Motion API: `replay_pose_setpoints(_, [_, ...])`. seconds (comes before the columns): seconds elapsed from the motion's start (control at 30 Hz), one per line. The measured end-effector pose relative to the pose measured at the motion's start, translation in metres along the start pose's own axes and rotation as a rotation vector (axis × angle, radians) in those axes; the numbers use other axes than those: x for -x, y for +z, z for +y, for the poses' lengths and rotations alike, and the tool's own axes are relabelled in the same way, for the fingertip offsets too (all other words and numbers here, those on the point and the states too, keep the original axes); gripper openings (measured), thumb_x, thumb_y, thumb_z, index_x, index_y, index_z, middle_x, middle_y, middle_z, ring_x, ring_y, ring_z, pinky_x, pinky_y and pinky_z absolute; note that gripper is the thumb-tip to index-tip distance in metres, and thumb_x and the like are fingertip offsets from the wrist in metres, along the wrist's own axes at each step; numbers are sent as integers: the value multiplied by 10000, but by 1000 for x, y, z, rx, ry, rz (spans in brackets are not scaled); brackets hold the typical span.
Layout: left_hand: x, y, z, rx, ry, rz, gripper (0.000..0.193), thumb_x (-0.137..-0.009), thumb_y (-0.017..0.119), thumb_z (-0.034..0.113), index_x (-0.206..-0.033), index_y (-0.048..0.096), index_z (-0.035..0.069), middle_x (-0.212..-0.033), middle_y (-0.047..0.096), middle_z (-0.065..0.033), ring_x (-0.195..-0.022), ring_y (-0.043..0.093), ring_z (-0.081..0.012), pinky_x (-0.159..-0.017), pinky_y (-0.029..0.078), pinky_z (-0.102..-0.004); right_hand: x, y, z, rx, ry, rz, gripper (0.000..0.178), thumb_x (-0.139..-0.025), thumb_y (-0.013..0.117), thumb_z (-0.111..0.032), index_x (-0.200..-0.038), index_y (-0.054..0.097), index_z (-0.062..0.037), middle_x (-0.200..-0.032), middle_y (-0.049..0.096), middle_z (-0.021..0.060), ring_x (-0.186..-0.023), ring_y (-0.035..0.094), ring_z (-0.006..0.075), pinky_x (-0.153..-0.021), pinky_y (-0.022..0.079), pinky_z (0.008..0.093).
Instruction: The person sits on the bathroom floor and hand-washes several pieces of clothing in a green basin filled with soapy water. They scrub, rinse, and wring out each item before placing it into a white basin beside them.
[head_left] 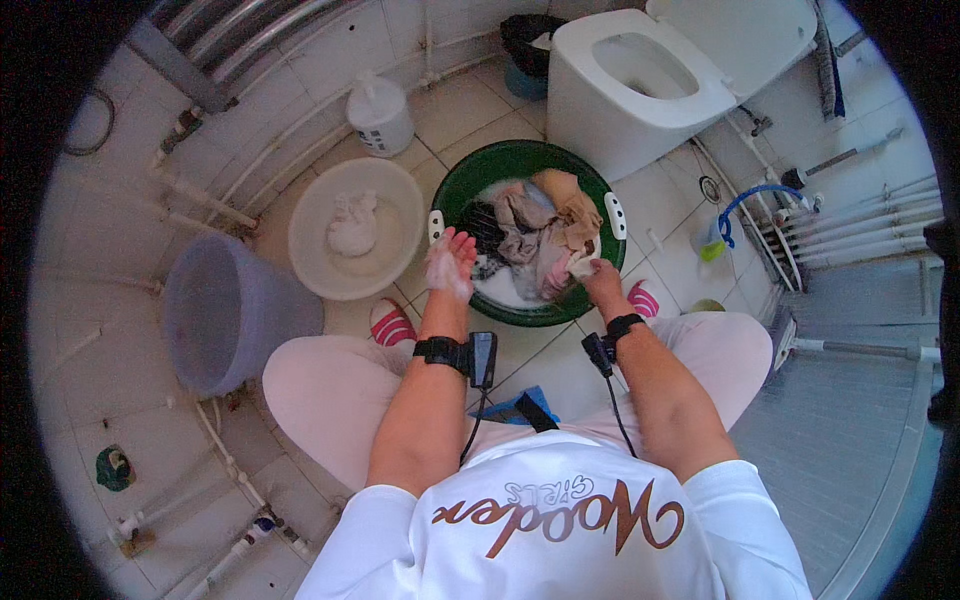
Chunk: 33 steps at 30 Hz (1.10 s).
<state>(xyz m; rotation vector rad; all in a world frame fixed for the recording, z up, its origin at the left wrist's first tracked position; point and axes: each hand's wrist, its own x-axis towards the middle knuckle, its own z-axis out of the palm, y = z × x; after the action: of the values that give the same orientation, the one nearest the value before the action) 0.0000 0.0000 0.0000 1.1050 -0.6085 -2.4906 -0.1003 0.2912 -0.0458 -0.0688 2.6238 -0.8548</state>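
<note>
A green basin point(447, 183) with white handles stands on the floor in front of me, holding sudsy water and a heap of wet clothes point(525, 225) in brown, tan, pink and black. Over its left rim my left hand point(452, 264) is turned palm up, fingers stretched and slightly apart, with white foam on the palm and wrist; it holds nothing else. At the right rim, my right hand point(604, 285) pinches the edge of a cream-coloured cloth point(582, 264) that lies against the heap. The fingertips are partly hidden there.
Left of the green basin sits a white basin point(303, 235) with a pale wet cloth point(352, 225) in it. A lavender bucket point(270, 300) is farther left. Behind are a white tub point(380, 115), a dark-lined bin point(525, 75) and a toilet point(600, 100). Pipes point(850, 235) run along the right wall.
</note>
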Motion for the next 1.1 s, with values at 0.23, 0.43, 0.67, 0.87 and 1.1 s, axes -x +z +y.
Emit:
replay_pose_setpoints(0.23, [-12, 8, -11, -7, -30, 113, 293, -943, 540, 220, -1181, 521, 50, -975, 608, -112, -804, 617, -218, -669, 523, -330, -9, 12, -29, 193, -306, 261, 416, -722, 717, -141, -1105, 612, -17, -932, 649, 195, -862, 635, 334, -799, 510, 406])
replay_pose_setpoints(0.43, [-9, 4, -30, -38, -28, 186, 349, -952, 503, 233, -1244, 491, 41, -1006, 589, -107, -836, 600, -199, -727, 508, -325, -19, 55, -80, 7, -423, -218, 407, -750, 678, -125, -1139, 604, -28, -1104, 603, 226, -996, 608, 327, -840, 494, 404])
replay_pose_setpoints(0.67, [-15, 6, -35, -101, -49, 179, 423, -936, 544, 231, -1308, 454, 50, -1030, 586, -85, -921, 583, -208, -792, 492, -321, -29, 119, -121, 162, -423, -271, 598, -744, 689, -139, -1306, 502, -53, -1295, 518, 243, -1179, 516, 385, -992, 431, 405])
replay_pose_setpoints(0.87, [-23, 6, -41, -67, -47, 137, 440, -928, 560, 238, -1309, 459, 43, -1053, 585, -96, -938, 580, -222, -809, 484, -328, -23, 121, -92, 151, -445, -456, 422, -738, 646, -86, -1153, 600, -31, -1116, 606, 250, -1008, 601, 407, -847, 498, 472])
replay_pose_setpoints(1.1, [-20, 12, -52, -47, -121, 159, 323, -951, 515, 223, -1226, 524, 54, -1013, 607, -82, -867, 599, -201, -755, 487, -316, -33, 42, -46, 3, -336, 194, 303, -709, 641, -100, -1009, 661, -58, -919, 654, 201, -898, 616, 395, -771, 497, 459])
